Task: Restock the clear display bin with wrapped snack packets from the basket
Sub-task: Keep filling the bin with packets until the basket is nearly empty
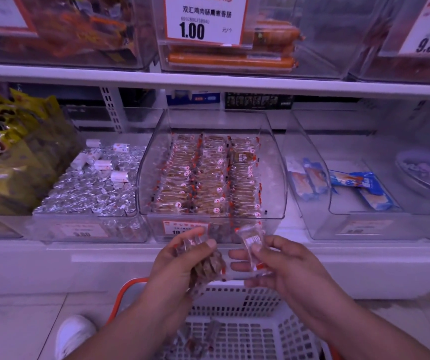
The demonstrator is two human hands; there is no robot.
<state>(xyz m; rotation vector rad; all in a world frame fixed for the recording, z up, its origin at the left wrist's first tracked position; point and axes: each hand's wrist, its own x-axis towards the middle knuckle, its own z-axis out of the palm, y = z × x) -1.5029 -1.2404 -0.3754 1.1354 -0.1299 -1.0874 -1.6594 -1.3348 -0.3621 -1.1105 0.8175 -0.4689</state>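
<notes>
While your left hand (182,258) clenches a bunch of packets (207,268), thumb pressed over the top, your right hand (273,263) pinches a single packet (251,242) between thumb and fingers, tilted up toward the shelf. Both hands sit close together, just apart, above the basket (237,331), whose far rim lies right under them. A few more packets lie on the basket floor, near its left side. Just beyond your hands stands the bin (273,178), its near wall bearing an orange price tag (185,228). Three rows of packets fill it from near to far. Left of it is a bin of foil-wrapped pieces (86,188); right of it, a bin with blue packs (351,183). A white shoe (72,333) shows near left on the floor.
</notes>
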